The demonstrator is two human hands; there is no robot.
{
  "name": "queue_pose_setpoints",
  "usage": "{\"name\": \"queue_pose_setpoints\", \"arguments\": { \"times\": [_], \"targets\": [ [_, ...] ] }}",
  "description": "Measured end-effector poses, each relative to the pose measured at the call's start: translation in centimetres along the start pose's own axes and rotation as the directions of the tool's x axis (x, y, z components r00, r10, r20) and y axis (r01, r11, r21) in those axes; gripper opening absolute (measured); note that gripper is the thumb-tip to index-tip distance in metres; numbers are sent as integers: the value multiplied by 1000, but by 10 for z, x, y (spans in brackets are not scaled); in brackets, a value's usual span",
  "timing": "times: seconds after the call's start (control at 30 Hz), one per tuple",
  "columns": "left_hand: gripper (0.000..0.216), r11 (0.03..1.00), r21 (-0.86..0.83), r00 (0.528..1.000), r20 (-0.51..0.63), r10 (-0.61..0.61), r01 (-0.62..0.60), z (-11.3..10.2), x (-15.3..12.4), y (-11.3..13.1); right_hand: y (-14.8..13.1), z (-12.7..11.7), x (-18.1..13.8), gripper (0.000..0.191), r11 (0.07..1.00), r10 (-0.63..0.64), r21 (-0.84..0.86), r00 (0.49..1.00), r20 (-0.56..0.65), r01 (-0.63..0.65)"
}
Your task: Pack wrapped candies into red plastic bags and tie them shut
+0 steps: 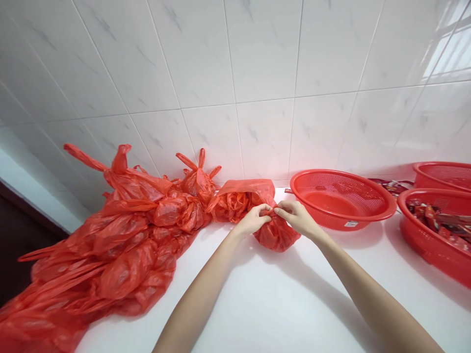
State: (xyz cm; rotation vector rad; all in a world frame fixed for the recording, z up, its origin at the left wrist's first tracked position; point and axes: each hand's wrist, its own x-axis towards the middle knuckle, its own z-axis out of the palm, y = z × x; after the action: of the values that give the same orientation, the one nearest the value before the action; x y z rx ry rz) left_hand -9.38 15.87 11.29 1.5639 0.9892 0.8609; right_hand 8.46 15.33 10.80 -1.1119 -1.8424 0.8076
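A filled red plastic bag (278,236) rests on the white table, its top gathered between my two hands. My left hand (255,218) pinches the gathered plastic from the left, thumb against fingers. From the right, my right hand (294,215) pinches the same bunched top, close to the left fingertips. What is inside the bag cannot be made out through the plastic. Just behind my left hand lies a larger open red bag (253,186) with crumpled red bags (233,205) showing in its mouth.
A large heap of tied red bags (121,260) covers the table's left side against the tiled wall. On the right stands a red mesh basket (342,198). Farther right, another red basket (434,247) holds small red packets (437,220), with a third basket (449,171) behind it.
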Motion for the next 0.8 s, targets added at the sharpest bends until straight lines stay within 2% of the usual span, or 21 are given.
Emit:
{"name": "queue_pose_setpoints", "arguments": {
  "times": [0.13, 0.4, 0.53, 0.7, 0.8],
  "targets": [
    [15, 995, -85, 999, 9, -44, 44, -1, -2, 5, 0, -2, 0, 31, 1000, 2, 11, 1000, 8, -2],
    [13, 970, -202, 987, -55, -148, 134, -6, 2, 6, -4, -7, 0, 28, 999, -39, 37, 998, 49, 37],
    [19, 964, -194, 975, -94, -203, 182, -9, 4, 3, -7, -10, -2, 24, 998, -59, 3, 995, 82, 59],
    [19, 976, -91, 960, -180, -213, 199, -14, 9, -10, -13, -13, -6, 8, 981, -102, -140, 968, 228, 136],
    [19, 981, -22, 949, -250, -193, 193, -18, 12, -22, -15, -15, -9, 13, 964, -103, -188, 919, 381, 186]
  ]
}}
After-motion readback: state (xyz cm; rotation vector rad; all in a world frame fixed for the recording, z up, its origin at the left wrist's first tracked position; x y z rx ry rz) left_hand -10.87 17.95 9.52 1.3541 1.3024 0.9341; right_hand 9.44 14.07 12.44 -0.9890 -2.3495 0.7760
